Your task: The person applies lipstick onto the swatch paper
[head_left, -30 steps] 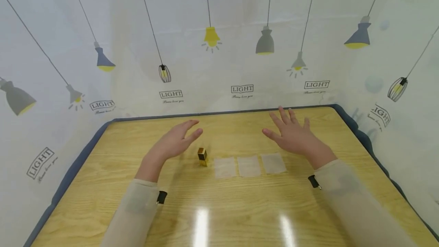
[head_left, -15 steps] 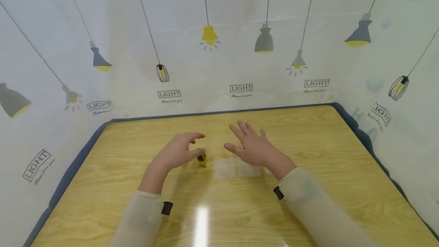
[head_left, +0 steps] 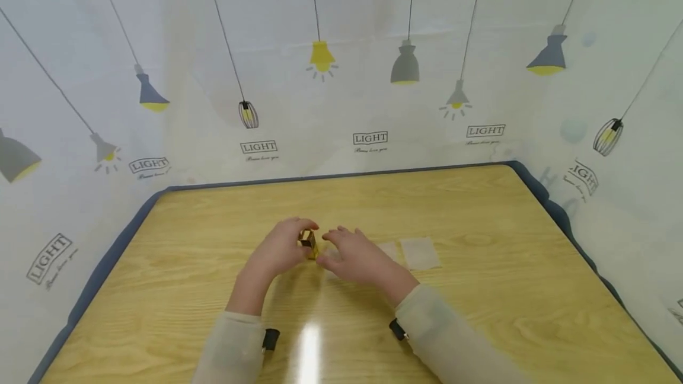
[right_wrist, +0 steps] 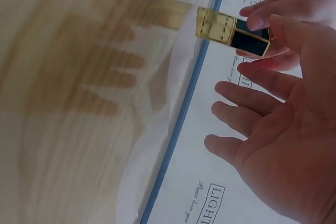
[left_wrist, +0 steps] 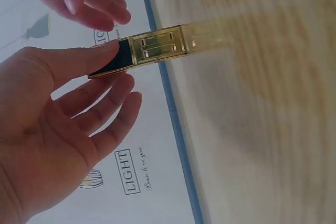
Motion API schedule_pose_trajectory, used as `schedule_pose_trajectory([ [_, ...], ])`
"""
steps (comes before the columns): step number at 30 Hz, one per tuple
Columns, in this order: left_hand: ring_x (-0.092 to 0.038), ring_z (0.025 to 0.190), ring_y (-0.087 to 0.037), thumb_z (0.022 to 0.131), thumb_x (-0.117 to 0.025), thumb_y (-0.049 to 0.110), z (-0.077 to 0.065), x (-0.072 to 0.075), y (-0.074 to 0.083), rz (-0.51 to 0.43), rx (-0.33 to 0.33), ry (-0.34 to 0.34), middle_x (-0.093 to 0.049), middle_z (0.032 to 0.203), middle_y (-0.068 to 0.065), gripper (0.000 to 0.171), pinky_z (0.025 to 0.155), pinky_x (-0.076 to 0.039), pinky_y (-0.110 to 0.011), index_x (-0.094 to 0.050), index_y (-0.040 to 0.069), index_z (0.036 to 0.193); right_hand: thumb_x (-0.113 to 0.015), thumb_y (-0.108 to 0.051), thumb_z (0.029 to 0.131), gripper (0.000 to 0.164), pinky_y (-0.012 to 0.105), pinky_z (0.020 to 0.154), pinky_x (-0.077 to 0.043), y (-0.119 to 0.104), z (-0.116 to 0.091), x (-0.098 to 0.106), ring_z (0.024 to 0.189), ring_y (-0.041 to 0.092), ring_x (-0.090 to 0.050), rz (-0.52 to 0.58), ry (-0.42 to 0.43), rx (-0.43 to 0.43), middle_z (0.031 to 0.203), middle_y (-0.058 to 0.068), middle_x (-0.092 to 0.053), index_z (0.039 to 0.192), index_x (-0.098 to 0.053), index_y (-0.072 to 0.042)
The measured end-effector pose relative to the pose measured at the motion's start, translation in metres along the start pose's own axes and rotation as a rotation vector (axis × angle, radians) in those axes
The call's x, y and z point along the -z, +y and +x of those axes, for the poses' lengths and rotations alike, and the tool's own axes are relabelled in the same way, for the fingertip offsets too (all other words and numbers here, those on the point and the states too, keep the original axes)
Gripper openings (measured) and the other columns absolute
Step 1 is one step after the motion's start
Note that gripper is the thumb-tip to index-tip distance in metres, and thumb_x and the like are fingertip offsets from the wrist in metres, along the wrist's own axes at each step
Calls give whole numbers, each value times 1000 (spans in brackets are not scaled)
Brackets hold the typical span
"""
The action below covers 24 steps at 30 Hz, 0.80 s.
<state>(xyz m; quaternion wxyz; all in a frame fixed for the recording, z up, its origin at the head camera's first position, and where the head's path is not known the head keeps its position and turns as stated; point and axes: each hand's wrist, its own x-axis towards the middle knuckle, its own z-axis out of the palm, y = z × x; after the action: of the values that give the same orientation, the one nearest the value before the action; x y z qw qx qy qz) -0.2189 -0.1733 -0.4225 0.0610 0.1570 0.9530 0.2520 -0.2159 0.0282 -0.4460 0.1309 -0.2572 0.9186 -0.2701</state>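
Note:
A gold lipstick tube [head_left: 308, 243] with a black upper part stands upright on the wooden table. My left hand [head_left: 277, 248] pinches its black part between thumb and fingers, as the left wrist view shows on the lipstick [left_wrist: 157, 45]. Close to the tube's right side is my right hand [head_left: 358, 258], its fingers loosely extended and holding nothing. In the right wrist view that hand's fingers [right_wrist: 244, 116] are spread beside the tube. Below the right hand lie thin white squares [head_left: 420, 253] in a row; the hand partly covers the left ones.
The wooden table [head_left: 213, 212] has a blue edging [head_left: 373, 172] along its back and sides. White cloth walls [head_left: 299, 93] printed with lamps rise behind it. A black wrist clip [head_left: 271, 339] sits on each sleeve. Light glares on the table near the front.
My right hand has moved left, from beyond the white squares to beside the lipstick. My left hand has come down slightly and taken hold of the lipstick's black part.

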Motion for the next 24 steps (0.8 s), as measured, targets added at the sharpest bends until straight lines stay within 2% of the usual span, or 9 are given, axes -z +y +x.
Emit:
schedule_pose_trajectory([
  [3,-69,125,-34,94,-74,-3,-1,-3,-4,-64,25,16,-71,137,-16,46,105,-59,-52,-66,3,139,-60,-45,109,62,61,131,-28,-6,0,-5,160,37,-36,44,-4,1,164,13,-51,158,-49,-10],
  [8,-73,113,-32,95,-70,-7,-2,-5,-8,-117,21,69,-75,128,-18,46,95,-63,-46,-65,2,139,-60,-40,110,62,56,120,-47,-14,-1,-8,144,36,-57,149,19,10,158,17,-56,161,-43,-9],
  [10,-73,110,-31,95,-70,-7,-3,-5,-7,-123,17,85,-75,125,-18,46,93,-64,-44,-65,2,140,-59,-38,110,63,55,117,-50,-16,-1,-8,137,34,-63,181,34,21,155,18,-59,162,-39,-8],
  [13,-73,108,-29,96,-72,-4,-7,-3,-4,-130,17,109,-76,121,-17,46,91,-64,-42,-65,4,140,-58,-35,111,65,54,116,-51,-18,-2,-9,137,34,-63,218,62,24,155,18,-59,165,-33,-10],
  [16,-73,108,-28,97,-74,0,-10,1,1,-139,9,134,-77,120,-15,47,90,-64,-43,-64,7,142,-58,-32,111,67,52,106,-56,-20,-4,-8,128,33,-68,266,102,10,156,17,-58,168,-28,-13],
  [20,-70,119,-31,99,-75,7,-14,4,12,-170,-5,154,-76,124,-11,54,98,-62,-48,-59,12,150,-59,-30,111,60,53,105,-56,-23,-10,-2,129,35,-67,306,195,4,154,16,-60,165,-37,-15],
  [22,-69,122,-31,99,-76,8,-16,4,20,-184,-27,175,-76,125,-11,56,101,-61,-51,-58,13,151,-60,-31,111,54,56,111,-54,-23,-14,1,137,37,-63,335,249,5,151,16,-62,160,-45,-14],
  [24,-70,121,-30,98,-77,7,-18,3,28,-199,-68,206,-77,124,-10,55,101,-61,-51,-59,12,150,-61,-31,110,48,58,112,-54,-22,-19,3,136,38,-64,405,299,-5,146,16,-67,154,-53,-13],
])
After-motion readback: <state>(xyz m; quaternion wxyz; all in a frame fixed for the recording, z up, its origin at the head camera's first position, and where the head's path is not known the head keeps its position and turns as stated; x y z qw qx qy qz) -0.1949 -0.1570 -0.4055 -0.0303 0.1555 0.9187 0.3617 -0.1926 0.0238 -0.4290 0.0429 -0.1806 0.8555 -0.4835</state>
